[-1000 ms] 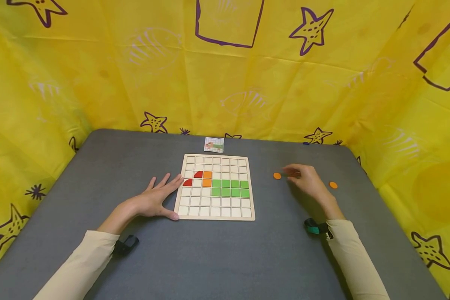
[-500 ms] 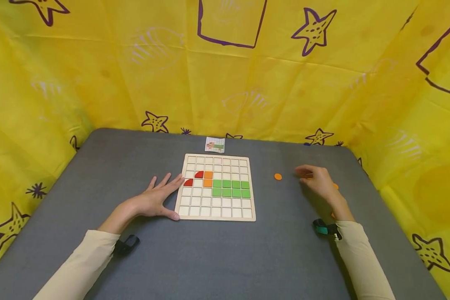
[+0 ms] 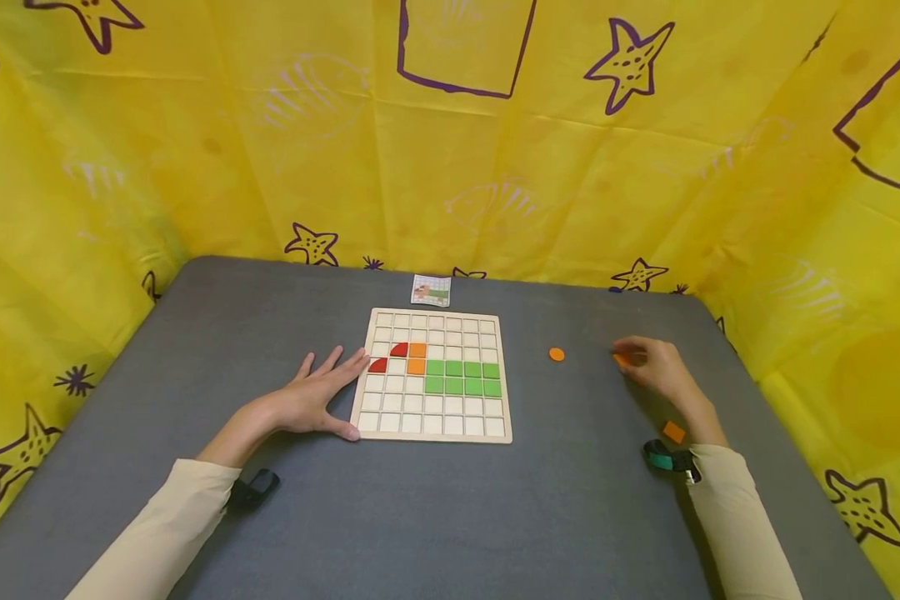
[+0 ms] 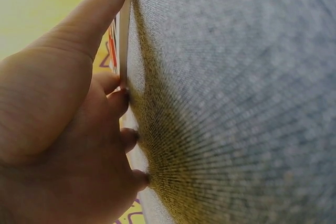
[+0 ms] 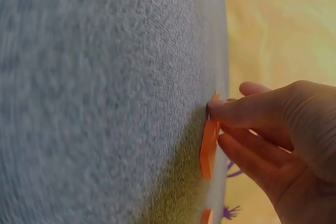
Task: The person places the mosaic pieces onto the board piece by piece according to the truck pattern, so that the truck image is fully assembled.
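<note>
Yellow cloth (image 3: 412, 150), drawn with sea creatures, walls in the far side and flanks of a grey table (image 3: 420, 517). On it lies a wooden grid board (image 3: 392, 423), flat, left of centre. The left hand (image 3: 311, 400) spreads wide with straight fingers, fingertips and thumb at the board's left edge, gripping nothing; a light touch there should steady the board without pushing it. Well to the right, the right hand (image 3: 656, 367) sits low over the table, thumb and fingers curled into a pinch. Beyond the board's far edge rests a small picture card (image 3: 431, 291). Eight green squares (image 3: 453, 385) fill cells at the board's right, beside two orange squares (image 3: 417, 350) and two red quarter-rounds (image 3: 378, 365). A loose orange tile (image 3: 673, 432) lies just beside the right wrist, so the forearm is best kept high, and an orange disc (image 3: 557, 354) lies between board and hand. Smallest showing is the orange piece (image 3: 621, 360) in the pinch, partly covered, its outline uncertain; being thin, it probably handles best by its edges.
</note>
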`<action>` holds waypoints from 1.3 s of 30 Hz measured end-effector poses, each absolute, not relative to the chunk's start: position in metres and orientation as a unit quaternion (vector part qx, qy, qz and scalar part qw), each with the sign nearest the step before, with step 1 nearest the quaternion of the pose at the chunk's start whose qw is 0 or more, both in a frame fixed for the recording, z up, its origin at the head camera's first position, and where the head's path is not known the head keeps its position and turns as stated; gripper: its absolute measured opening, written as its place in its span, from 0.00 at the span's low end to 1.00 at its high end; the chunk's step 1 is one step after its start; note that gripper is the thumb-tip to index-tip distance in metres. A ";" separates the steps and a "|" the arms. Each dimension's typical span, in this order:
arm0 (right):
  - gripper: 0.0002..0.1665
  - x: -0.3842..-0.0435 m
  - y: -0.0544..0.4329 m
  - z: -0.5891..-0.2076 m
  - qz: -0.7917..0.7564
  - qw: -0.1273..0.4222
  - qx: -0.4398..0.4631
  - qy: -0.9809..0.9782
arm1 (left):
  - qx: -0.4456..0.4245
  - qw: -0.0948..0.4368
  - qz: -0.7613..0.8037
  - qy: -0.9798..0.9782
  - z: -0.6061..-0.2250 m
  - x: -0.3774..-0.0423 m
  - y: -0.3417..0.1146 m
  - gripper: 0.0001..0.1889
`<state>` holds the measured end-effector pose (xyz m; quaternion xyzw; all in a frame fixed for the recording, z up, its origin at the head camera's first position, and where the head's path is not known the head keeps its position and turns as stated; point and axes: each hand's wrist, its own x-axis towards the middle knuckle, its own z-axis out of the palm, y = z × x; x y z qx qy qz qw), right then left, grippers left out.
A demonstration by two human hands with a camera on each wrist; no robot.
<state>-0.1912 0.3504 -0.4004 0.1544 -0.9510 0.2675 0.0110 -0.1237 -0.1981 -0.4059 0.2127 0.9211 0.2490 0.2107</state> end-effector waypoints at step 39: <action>0.23 -0.191 0.328 -0.396 0.298 0.037 0.186 -0.936 | 0.208 0.211 0.240 0.925 -0.408 -0.125 -0.198 0.63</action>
